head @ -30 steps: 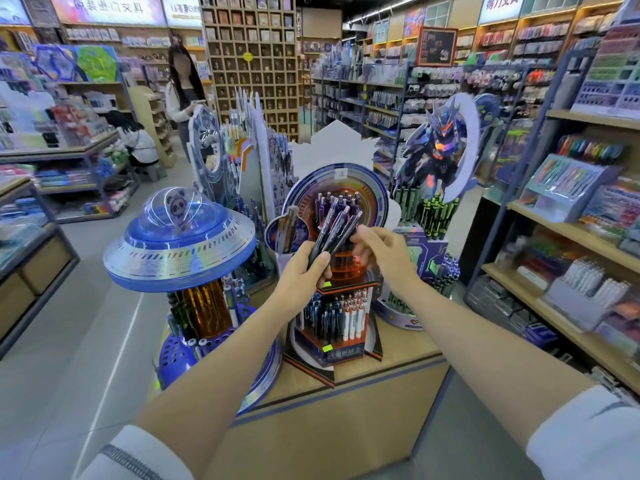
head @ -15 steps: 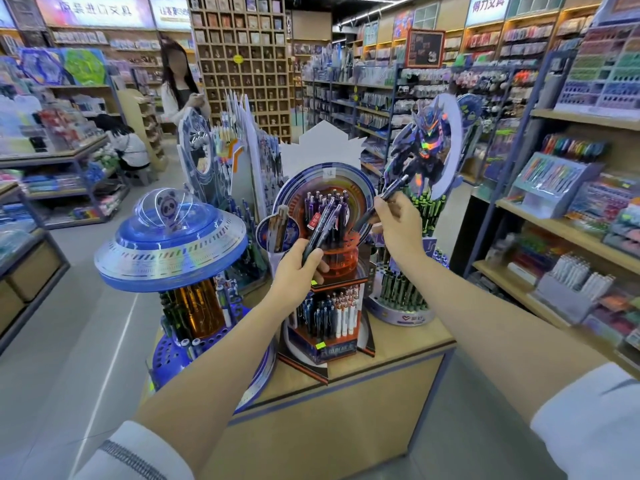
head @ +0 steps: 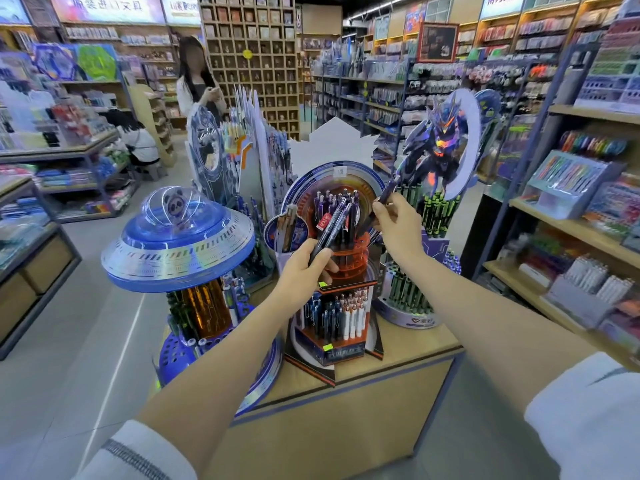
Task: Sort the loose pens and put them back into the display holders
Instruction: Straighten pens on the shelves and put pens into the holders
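My left hand [head: 304, 271] grips a bunch of dark pens [head: 332, 225] that slant up to the right, in front of the orange tiered display holder [head: 349, 261]. My right hand [head: 394, 221] pinches a single dark purple pen [head: 388, 192], tip pointing up and right, beside the holder's upper tier where several dark pens [head: 337, 199] stand. The lower tier [head: 332, 317] holds blue and white pens upright.
A wooden counter [head: 398, 362] carries the holder, a blue saucer-shaped pen stand [head: 176, 244] on the left and a green-pen stand [head: 408, 299] with a robot cutout on the right. Shelving with stationery lines the right side [head: 571, 230]. Two people are at the back left.
My right hand drew one pen out of the bunch in my left hand and lifted it up to the right, then brought it slightly back toward the holder's top tier.
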### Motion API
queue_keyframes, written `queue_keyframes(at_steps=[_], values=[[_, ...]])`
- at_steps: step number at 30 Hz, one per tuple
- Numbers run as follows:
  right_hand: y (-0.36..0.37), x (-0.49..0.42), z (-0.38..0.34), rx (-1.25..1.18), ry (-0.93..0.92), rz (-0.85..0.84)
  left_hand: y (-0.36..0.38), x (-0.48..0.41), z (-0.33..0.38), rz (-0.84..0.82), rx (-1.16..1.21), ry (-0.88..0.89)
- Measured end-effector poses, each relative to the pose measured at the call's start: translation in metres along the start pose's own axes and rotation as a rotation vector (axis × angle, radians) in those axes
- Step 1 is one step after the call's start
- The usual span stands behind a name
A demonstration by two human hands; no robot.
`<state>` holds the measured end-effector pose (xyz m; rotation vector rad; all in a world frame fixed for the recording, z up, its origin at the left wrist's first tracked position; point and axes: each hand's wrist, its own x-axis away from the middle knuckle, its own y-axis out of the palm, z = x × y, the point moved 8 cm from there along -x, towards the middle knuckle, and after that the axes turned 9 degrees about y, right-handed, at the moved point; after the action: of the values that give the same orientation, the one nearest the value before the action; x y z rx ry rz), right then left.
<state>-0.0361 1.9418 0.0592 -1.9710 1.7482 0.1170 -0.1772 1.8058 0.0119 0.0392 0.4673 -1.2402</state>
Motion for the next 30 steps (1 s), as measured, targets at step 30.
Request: queue_keyframes(at_steps=[30], values=[[0.018, 0.039, 0.011, -0.245, 0.131, -0.376, 0.018, 0.001, -0.006, -0.043, -0.019, 0.018]])
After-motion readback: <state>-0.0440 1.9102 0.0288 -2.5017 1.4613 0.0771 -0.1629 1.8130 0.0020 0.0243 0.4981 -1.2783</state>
